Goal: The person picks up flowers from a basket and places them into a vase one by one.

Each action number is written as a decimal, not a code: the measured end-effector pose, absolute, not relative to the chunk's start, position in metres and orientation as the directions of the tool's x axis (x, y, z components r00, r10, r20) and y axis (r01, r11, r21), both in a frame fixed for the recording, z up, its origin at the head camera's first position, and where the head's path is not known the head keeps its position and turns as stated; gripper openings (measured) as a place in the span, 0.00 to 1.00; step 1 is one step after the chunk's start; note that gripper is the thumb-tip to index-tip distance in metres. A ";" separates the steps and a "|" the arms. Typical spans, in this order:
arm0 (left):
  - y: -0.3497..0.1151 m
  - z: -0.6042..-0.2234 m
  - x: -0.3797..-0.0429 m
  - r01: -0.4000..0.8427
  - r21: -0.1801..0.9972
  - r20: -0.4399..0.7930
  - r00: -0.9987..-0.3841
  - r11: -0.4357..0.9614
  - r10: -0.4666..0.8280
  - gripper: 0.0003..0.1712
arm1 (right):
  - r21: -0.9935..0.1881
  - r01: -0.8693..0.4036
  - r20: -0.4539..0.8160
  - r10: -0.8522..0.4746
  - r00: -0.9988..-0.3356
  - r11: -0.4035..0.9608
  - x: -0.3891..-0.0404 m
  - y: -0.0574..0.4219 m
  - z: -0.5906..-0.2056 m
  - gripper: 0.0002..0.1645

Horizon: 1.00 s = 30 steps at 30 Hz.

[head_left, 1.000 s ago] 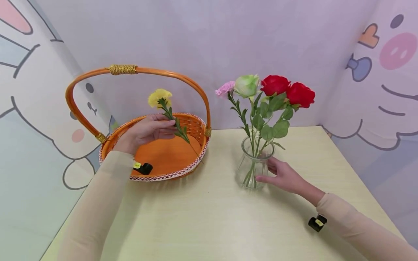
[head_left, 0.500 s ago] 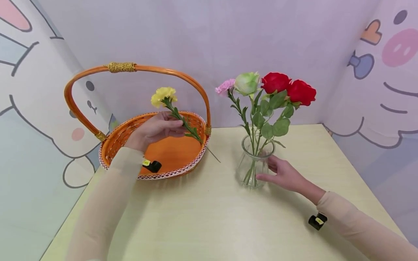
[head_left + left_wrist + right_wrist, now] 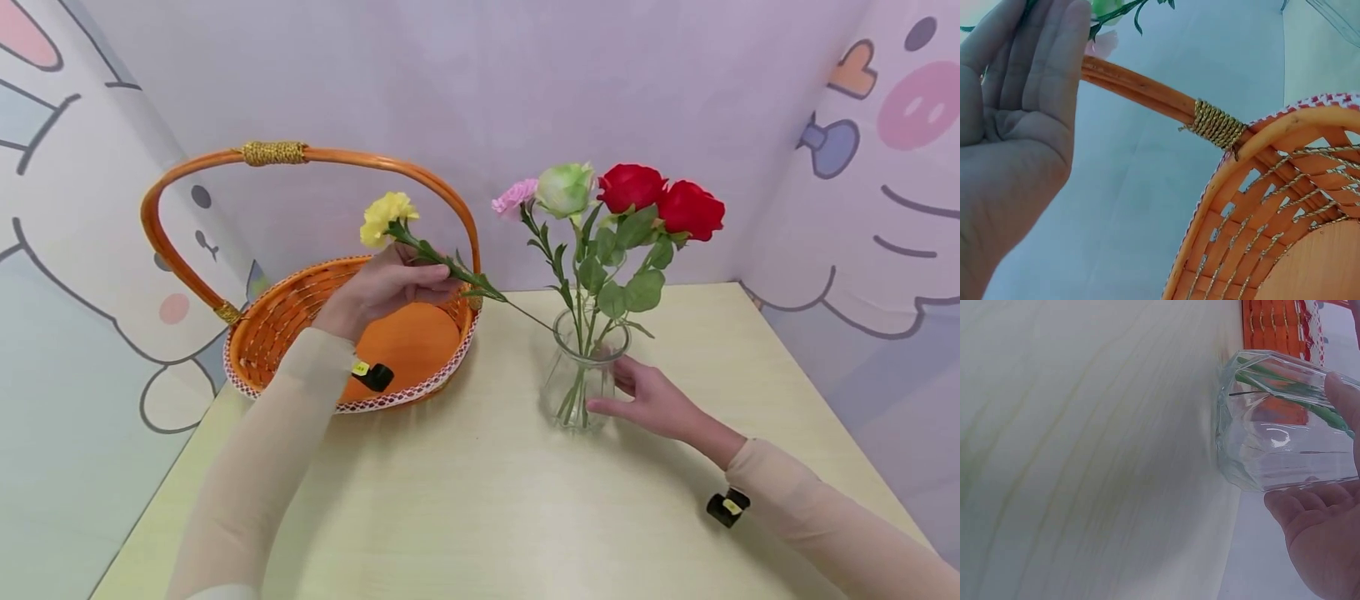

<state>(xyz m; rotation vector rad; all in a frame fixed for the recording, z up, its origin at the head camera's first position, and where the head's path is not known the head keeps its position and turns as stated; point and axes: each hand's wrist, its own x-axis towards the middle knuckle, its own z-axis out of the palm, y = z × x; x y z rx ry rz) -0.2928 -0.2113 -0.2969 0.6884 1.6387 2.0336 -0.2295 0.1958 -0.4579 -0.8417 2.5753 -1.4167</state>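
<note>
A yellow carnation [image 3: 387, 218] slants down to the right, its green stem pinched by my left hand [image 3: 397, 283] above the basket. The stem's thin lower end reaches the rim of a clear glass vase [image 3: 592, 351]; whether it touches the rim I cannot tell. My right hand [image 3: 652, 400] holds the vase from its right side, with the thumb in front and fingers behind. Inside the vase stand a pink carnation [image 3: 514, 197], a pale green rose [image 3: 565, 189] and two red roses [image 3: 632, 187]. The right wrist view shows stems within the glass.
An orange woven basket [image 3: 279, 321] with a tall arched handle [image 3: 397, 162] stands at the left of the pale wooden table [image 3: 480, 500]. Part of that handle rises beside my left hand. Curtains with cartoon animals hang around the table.
My left hand has moved right with the yellow carnation, and the stem has tilted flatter, its end coming to the vase rim. The right hand and vase have stayed in place.
</note>
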 end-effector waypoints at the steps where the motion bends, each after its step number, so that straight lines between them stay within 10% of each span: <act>1: -0.209 -0.296 -0.293 -0.019 0.980 0.109 -0.782 -0.198 0.614 0.07 | -0.799 -0.428 0.187 -0.502 -0.845 0.422 -0.230 0.196 -0.458 0.47; 30: -0.140 -0.286 -0.280 0.170 0.985 0.135 -0.798 0.003 0.587 0.09 | -0.805 -0.427 0.186 -0.508 -0.841 0.412 -0.230 0.196 -0.457 0.47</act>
